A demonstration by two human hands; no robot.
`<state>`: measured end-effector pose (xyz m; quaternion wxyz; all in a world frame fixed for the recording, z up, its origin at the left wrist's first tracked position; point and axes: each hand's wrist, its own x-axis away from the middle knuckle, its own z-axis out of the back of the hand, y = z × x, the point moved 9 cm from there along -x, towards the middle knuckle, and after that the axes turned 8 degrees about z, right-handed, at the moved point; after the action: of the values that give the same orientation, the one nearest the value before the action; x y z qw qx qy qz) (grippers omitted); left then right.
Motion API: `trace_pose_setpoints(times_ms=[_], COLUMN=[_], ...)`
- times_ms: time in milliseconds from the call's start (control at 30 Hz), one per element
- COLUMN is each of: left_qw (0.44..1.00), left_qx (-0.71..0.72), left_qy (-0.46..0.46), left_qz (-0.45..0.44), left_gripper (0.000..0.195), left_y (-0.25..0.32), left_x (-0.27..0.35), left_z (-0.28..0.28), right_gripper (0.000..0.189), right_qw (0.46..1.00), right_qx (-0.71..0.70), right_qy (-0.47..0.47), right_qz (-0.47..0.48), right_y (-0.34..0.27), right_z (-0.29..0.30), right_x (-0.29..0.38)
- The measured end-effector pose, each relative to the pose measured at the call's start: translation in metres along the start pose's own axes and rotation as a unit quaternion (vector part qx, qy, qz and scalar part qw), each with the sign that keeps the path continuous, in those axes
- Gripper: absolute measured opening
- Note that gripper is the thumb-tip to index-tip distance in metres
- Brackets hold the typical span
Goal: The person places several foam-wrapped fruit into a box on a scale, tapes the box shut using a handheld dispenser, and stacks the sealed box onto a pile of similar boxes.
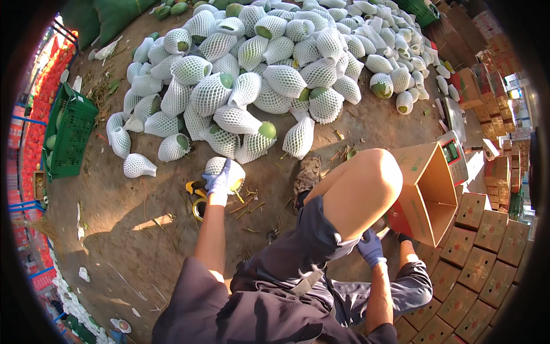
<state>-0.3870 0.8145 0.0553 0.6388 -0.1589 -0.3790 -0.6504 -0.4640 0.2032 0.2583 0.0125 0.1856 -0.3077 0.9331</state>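
My left hand (218, 177), in a pale purple work glove, grips a papaya (236, 175) in a white foam net, low over the ground. The fruit's yellowish end and stalk show at the net's lower right. Beside that hand lies a yellow-and-black tape dispenser (199, 207) with a roll of tape. My right hand (371, 248), gloved too, is under my raised knee, close to an open cardboard box (414, 185). A pale edge shows near its fingers, but my leg hides whether it holds anything. Ahead lies a large heap of foam-netted papayas (240, 90).
A green plastic crate (71, 133) stands at the left. A digital scale (453, 155) sits behind the open box, and closed cartons (475, 266) are stacked at the right. Loose stalks and scraps (251, 206) litter the ground. Green sacks (116, 17) stand at the far left.
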Motion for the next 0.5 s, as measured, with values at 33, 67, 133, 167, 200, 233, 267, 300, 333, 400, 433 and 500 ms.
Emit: trace_pose_setpoints(times_ms=[33, 67, 133, 167, 200, 233, 267, 300, 333, 400, 433, 500], left_qw=[1.0, 0.998, 0.977, 0.955, 0.932, 0.868, 0.781, 0.796, 0.777, 0.732, 0.743, 0.751], left_qx=[0.022, 0.054, 0.184, 0.259, 0.332, 0.398, 0.437, 0.422, 0.451, 0.473, 0.469, 0.436], left_qy=[-0.003, -0.017, -0.086, -0.125, -0.145, -0.297, -0.444, -0.431, -0.439, -0.487, -0.471, -0.421], left_qz=[-0.012, -0.033, -0.058, -0.065, -0.034, -0.005, 0.039, -0.054, -0.03, -0.045, -0.075, -0.262], left_gripper=[0.138, 0.136, 0.123, 0.113, 0.102, 0.093, 0.085, 0.082, 0.081, 0.079, 0.076, 0.074], left_y=[0.003, 0.007, -0.02, -0.04, -0.06, -0.048, -0.033, -0.026, -0.02, 0.023, 0.05, 0.116], left_x=[-0.007, -0.015, -0.051, -0.073, -0.082, -0.053, -0.005, 0.014, 0.032, 0.09, 0.119, 0.165], left_z=[-0.002, -0.011, -0.004, 0.008, 0.014, -0.019, -0.047, -0.032, -0.026, -0.022, -0.017, -0.004], right_gripper=[0.048, 0.048, 0.045, 0.044, 0.044, 0.044, 0.051, 0.054, 0.057, 0.066, 0.074, 0.092], right_qw=[1.0, 0.999, 0.997, 0.996, 0.99, 0.973, 0.959, 0.956, 0.953, 0.929, 0.895, 0.847], right_qx=[-0.005, -0.005, 0.018, -0.047, -0.107, -0.223, -0.275, -0.28, -0.282, -0.345, -0.419, -0.494], right_qy=[-0.028, -0.047, -0.064, -0.069, -0.069, -0.011, 0.028, 0.025, 0.019, 0.12, 0.133, 0.132], right_qz=[-0.006, -0.019, -0.026, -0.038, -0.051, -0.054, -0.058, -0.086, -0.109, 0.051, 0.073, 0.145], right_y=[0.0, 0.006, 0.004, -0.019, -0.037, -0.024, -0.009, -0.043, -0.085, -0.096, -0.109, -0.143], right_z=[-0.01, -0.015, -0.022, -0.017, -0.007, 0.003, 0.019, 0.048, 0.083, 0.134, 0.154, 0.189], right_x=[-0.003, -0.004, -0.023, -0.038, -0.047, -0.044, -0.04, -0.044, -0.049, -0.057, -0.062, -0.09])
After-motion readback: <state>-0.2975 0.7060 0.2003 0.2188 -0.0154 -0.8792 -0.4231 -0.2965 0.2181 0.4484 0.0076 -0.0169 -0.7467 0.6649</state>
